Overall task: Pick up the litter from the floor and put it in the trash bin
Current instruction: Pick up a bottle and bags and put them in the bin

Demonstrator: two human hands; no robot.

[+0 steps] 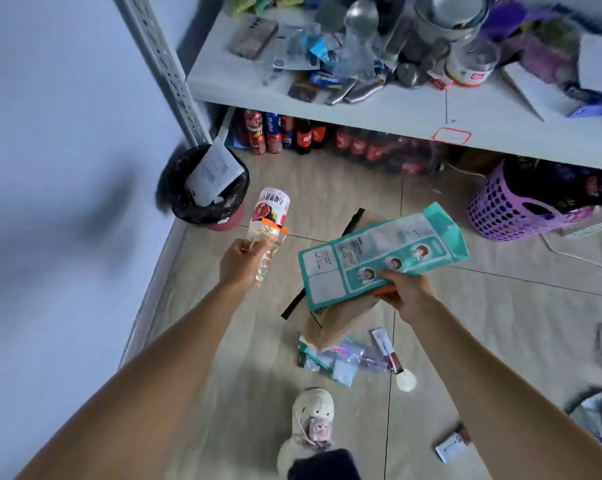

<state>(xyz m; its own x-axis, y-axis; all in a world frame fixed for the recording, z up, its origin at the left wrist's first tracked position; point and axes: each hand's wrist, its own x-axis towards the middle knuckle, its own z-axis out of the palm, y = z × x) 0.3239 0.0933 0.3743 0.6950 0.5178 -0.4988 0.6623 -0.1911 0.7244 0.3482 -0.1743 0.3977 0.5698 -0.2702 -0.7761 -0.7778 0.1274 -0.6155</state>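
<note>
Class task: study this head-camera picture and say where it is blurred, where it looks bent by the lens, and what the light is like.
Head view: the shelf clutter at top right is smeared by motion blur; the shelf post leans and both forearms splay outward, wide-angle distortion; the light is soft and bluish, with no hard shadows; the bottle in the left hand stays fairly sharp.

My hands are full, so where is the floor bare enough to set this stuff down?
Bare tile lies between the trash bin and the purple basket, in front of the cola bottles. It is crowded near the shoe, with wrappers and a sachet.
</note>
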